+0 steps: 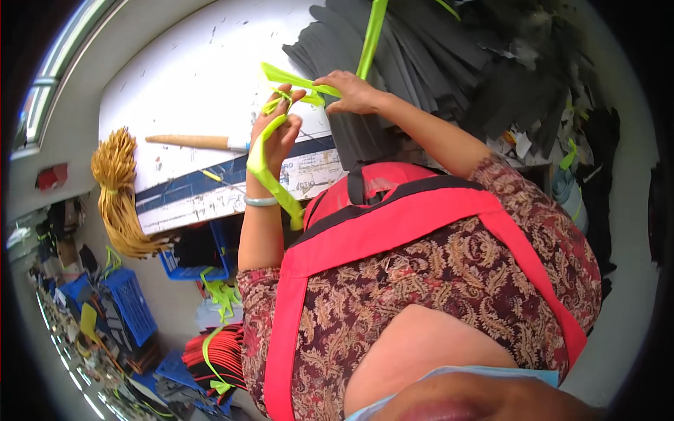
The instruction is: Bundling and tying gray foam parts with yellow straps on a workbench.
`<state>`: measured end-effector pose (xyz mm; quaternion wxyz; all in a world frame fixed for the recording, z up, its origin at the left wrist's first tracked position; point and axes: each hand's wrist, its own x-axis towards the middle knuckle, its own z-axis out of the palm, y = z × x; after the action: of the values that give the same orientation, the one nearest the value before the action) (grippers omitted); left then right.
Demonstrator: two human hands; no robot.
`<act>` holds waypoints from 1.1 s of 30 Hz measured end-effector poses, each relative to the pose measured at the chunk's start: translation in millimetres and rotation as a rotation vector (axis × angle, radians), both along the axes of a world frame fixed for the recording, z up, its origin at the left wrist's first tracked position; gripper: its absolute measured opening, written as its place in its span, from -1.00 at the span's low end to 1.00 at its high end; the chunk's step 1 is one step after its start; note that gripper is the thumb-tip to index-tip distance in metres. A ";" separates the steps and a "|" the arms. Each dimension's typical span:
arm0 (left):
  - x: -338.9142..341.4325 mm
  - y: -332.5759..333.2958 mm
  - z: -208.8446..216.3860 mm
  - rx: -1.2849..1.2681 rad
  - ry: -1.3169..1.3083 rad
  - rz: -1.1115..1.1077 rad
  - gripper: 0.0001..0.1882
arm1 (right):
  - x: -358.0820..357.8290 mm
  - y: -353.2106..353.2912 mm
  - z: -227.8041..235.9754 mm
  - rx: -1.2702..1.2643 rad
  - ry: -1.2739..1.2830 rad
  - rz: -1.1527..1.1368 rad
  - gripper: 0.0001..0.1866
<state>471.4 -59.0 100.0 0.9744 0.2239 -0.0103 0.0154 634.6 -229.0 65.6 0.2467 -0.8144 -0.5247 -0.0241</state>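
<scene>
1. Nearest: you are wearing a red apron (382,228) over a patterned top (435,274), your forearms reaching forward.
2. Left hand (283,140): you are holding a lime-yellow strip (276,189) in partly curled fingers; it is looping about the fingers, with one length hanging past the wrist toward the apron.
3. Right hand (357,93): your thumb and fingers are standing moderately apart, the strip lying at the fingertips; whether you are pinching it, you cannot tell from this view.
4. Step: you appear to be shaping a loop or tie in the strip, between both hands above the worktop; the next move is probably calling for a firm right-hand pinch, with the loop not slipping off the left fingers.
5. Just beyond the right hand: another lime-yellow length (372,38) is running upward; its join to the strip is not showing.
6. Beneath and beyond: a white worktop (203,84) is bearing a tapered wooden tool (186,141) and, on the right, a heap of dark grey strips (400,63); a tied tan bundle (116,189) is hanging at the left corner.
7. Farthest, lower left: a blue crate (133,305) is standing beyond a red-and-black bundle (210,356).
</scene>
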 end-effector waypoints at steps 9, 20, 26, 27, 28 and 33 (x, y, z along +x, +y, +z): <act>21.7 -36.1 -10.1 0.507 0.199 0.418 -0.67 | -64.1 15.4 37.2 0.037 1.080 -0.016 -0.59; -1.8 4.6 -58.4 0.981 0.416 0.404 -0.67 | -28.4 0.4 86.7 -0.176 0.707 0.052 -0.78; 4.3 -15.7 -55.0 0.490 0.207 0.456 -0.71 | -14.9 3.5 84.0 -0.150 0.467 0.025 -0.81; 4.3 -17.7 -53.2 0.236 0.240 0.366 -0.70 | -12.9 4.7 82.0 -0.153 0.420 0.032 -0.81; 6.0 -18.6 -52.2 0.167 0.193 0.362 -0.68 | -11.5 5.1 79.9 -0.156 0.372 0.039 -0.81; 5.5 -20.8 -65.9 0.130 0.238 0.310 -0.73 | -14.5 13.4 66.6 -0.199 0.353 0.025 -0.79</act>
<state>476.9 -79.9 34.1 0.9382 0.2856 0.1387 0.1380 620.1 -215.6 132.3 0.2532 -0.8197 -0.4833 0.1741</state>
